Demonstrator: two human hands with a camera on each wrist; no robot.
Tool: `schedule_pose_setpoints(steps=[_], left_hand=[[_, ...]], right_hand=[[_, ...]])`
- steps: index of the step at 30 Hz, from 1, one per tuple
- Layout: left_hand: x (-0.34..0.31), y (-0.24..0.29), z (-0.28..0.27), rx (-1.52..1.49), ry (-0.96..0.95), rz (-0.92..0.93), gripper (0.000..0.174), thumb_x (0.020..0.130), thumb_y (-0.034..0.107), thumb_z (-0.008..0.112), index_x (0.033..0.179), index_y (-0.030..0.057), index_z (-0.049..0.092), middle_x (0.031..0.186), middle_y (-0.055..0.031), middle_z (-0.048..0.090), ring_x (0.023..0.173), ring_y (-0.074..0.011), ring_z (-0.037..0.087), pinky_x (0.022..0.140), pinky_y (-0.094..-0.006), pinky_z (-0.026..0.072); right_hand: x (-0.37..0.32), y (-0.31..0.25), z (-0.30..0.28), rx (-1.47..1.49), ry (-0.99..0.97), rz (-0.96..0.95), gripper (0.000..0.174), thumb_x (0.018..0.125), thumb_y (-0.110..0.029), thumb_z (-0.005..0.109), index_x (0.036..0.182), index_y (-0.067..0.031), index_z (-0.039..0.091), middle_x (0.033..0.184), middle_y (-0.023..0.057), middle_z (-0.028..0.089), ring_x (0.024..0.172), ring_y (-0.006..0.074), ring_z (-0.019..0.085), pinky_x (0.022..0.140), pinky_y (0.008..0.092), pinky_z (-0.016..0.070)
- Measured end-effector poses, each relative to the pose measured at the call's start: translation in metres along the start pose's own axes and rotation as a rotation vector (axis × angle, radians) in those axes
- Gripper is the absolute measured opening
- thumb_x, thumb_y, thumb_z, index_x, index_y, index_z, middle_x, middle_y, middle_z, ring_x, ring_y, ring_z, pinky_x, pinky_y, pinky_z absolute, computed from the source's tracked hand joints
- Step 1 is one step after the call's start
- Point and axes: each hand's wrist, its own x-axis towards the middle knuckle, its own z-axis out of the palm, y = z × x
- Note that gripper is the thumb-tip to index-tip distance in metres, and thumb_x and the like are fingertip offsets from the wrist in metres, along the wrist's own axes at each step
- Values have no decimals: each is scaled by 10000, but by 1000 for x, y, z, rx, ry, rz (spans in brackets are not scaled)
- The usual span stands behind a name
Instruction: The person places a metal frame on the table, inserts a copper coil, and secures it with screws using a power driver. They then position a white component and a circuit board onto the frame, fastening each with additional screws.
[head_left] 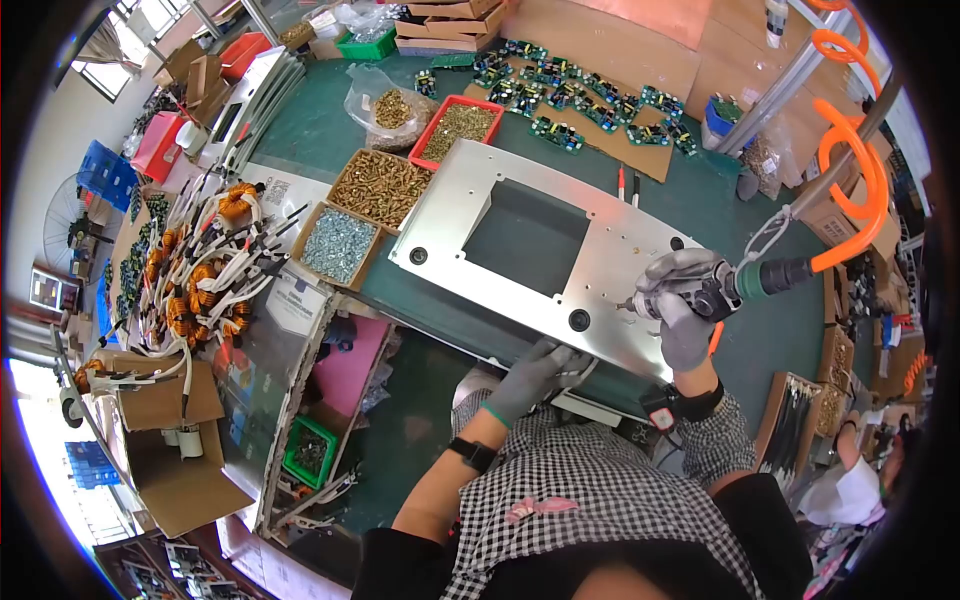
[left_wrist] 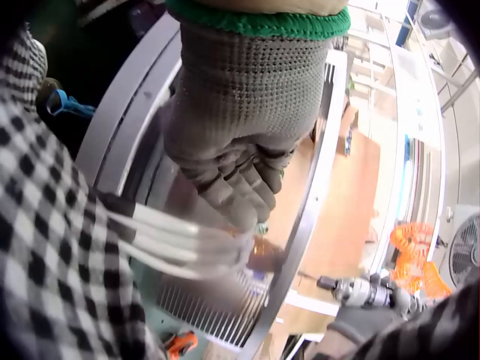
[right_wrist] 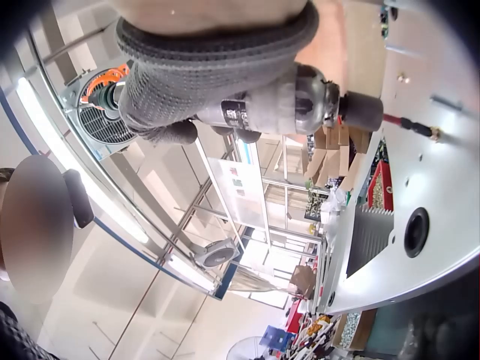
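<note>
My gloved right hand (head_left: 688,325) grips an air screwdriver (head_left: 712,292) joined to an orange coiled hose (head_left: 862,215). In the right wrist view, the screwdriver's bit (right_wrist: 409,126) meets a brass-coloured screw (right_wrist: 435,134) on a silver metal case (head_left: 470,185). The case has a rectangular opening and round black feet. My gloved left hand (head_left: 535,380) reaches under its near edge. Inside the case, the left wrist view shows that hand's bent fingers (left_wrist: 236,202) beside white cables (left_wrist: 187,247). A small green piece shows at the fingertips; I cannot tell whether they pinch it.
Boxes of brass-coloured screws (head_left: 380,188) and silver screws (head_left: 338,245) stand left of the case, near a red tray (head_left: 461,128). Several circuit boards (head_left: 560,95) lie on cardboard behind it. Wired copper coils (head_left: 200,285) are heaped at left. Two markers (head_left: 621,185) lie behind the case.
</note>
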Motion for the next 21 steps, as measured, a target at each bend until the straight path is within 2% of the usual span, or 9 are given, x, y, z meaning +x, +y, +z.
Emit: schedule_pose_setpoints(steps=[2, 4, 6, 9, 13, 16, 17, 18, 21], left_hand=[[35, -20, -10, 684, -151, 369, 401, 930, 165, 536, 1279, 0, 429, 1212, -107, 523, 1079, -219, 561, 908, -352, 490], [52, -15, -1, 1400, -150, 412, 418, 894, 64, 526, 1296, 2, 433, 1254, -90, 509, 1106, -205, 543, 935, -356, 472], [51, -29, 5, 934, -227, 647, 316, 854, 120, 577, 1149, 7, 552, 1125, -143, 577, 1026, -271, 572, 879, -367, 471], [48, -32, 11, 821, -166, 634, 294, 852, 132, 580, 1122, 17, 582, 1080, -151, 605, 1027, -296, 569, 875, -363, 462], [52, -18, 15, 1045, -171, 669, 314, 861, 127, 576, 1156, 22, 558, 1105, -138, 598, 1046, -283, 560, 890, -353, 458], [68, -33, -4, 784, -174, 342, 356, 845, -14, 588, 1192, 14, 515, 1138, -40, 555, 1028, -145, 541, 884, -268, 459], [79, -44, -19, 616, -237, 403, 355, 835, -21, 598, 1180, 13, 521, 1111, -40, 563, 1017, -149, 546, 882, -269, 460], [62, -31, 3, 254, -246, 296, 385, 819, -9, 628, 1188, 10, 521, 1125, -58, 575, 1038, -156, 545, 894, -279, 457], [78, -41, -18, 476, -253, 357, 515, 784, 51, 710, 1247, 28, 485, 1200, -71, 547, 1091, -173, 529, 940, -309, 451]], right_hand=[[2, 1, -4, -10, -4, 32, 434, 703, 184, 484, 1072, -41, 448, 964, 138, 606, 778, 155, 618, 540, 261, 513], [3, -1, -2, -10, 2, 35, 435, 702, 178, 492, 1078, -39, 459, 970, 135, 607, 781, 149, 617, 539, 257, 511], [5, -3, 1, 14, 11, 42, 420, 706, 166, 499, 1076, -33, 476, 977, 136, 609, 791, 147, 617, 536, 252, 510], [4, -2, 2, 54, 31, 47, 394, 713, 158, 502, 1059, -29, 484, 981, 134, 610, 800, 142, 616, 544, 251, 514], [1, 0, 2, -38, 46, 55, 392, 715, 148, 514, 1061, -36, 485, 974, 123, 614, 795, 136, 620, 577, 247, 523], [0, 1, 2, -80, 40, 47, 393, 714, 145, 516, 1057, -45, 486, 954, 104, 619, 780, 131, 628, 610, 242, 526], [0, 1, 2, -79, 38, 43, 389, 713, 146, 515, 1050, -46, 487, 953, 103, 619, 780, 131, 628, 610, 242, 526], [0, 1, 3, -78, 35, 41, 385, 712, 146, 515, 1044, -47, 488, 952, 101, 619, 780, 131, 628, 611, 242, 526], [-3, 8, -3, -106, 25, 49, 402, 697, 162, 520, 1029, -57, 466, 914, 86, 605, 786, 138, 622, 657, 253, 530]])
